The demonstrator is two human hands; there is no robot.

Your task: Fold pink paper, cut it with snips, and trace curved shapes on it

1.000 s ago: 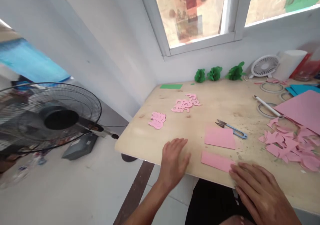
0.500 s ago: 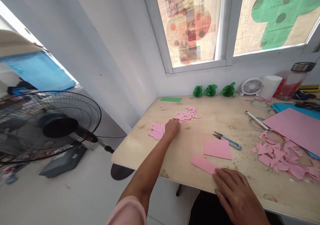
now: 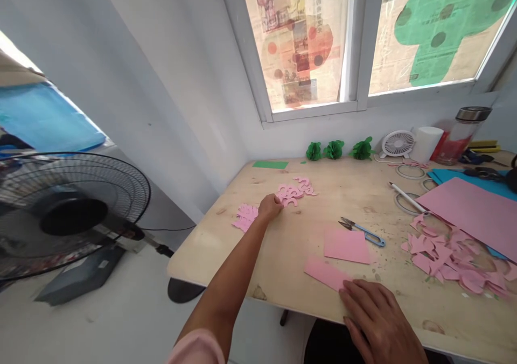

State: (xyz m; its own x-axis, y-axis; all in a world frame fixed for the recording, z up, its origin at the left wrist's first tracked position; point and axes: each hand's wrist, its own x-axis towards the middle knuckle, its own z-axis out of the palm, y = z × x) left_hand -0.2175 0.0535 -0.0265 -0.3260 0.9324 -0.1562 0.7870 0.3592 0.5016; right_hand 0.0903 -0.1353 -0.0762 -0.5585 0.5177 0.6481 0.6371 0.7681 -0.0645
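My left hand (image 3: 270,207) reaches across the wooden table (image 3: 283,261), its fingers closed at the near-left edge of a loose pile of curved pink paper cutouts (image 3: 297,190). A pink cutout seems pinched at its fingertips, partly hidden. Just left of that wrist lies a second group of pink cutouts (image 3: 244,216), with frilly edges. At the table's front edge my right hand (image 3: 382,318) lies with its fingers stretched out, the fingertips on the end of a pink paper strip (image 3: 326,272). Behind the strip lie a pink paper rectangle (image 3: 346,246) and blue-handled thread snips (image 3: 363,231).
Pink paper scraps (image 3: 456,256) heap on the right, beside pink sheets (image 3: 472,213) and a white pen (image 3: 407,197). Green paper flowers (image 3: 333,149), a small white fan (image 3: 398,144) and a glass bottle (image 3: 462,138) line the wall. A large floor fan (image 3: 72,213) stands left.
The view has turned slightly to the right. My left hand stays by the pink cutouts, drawn back a little from them. My right hand still rests on the strip's end.
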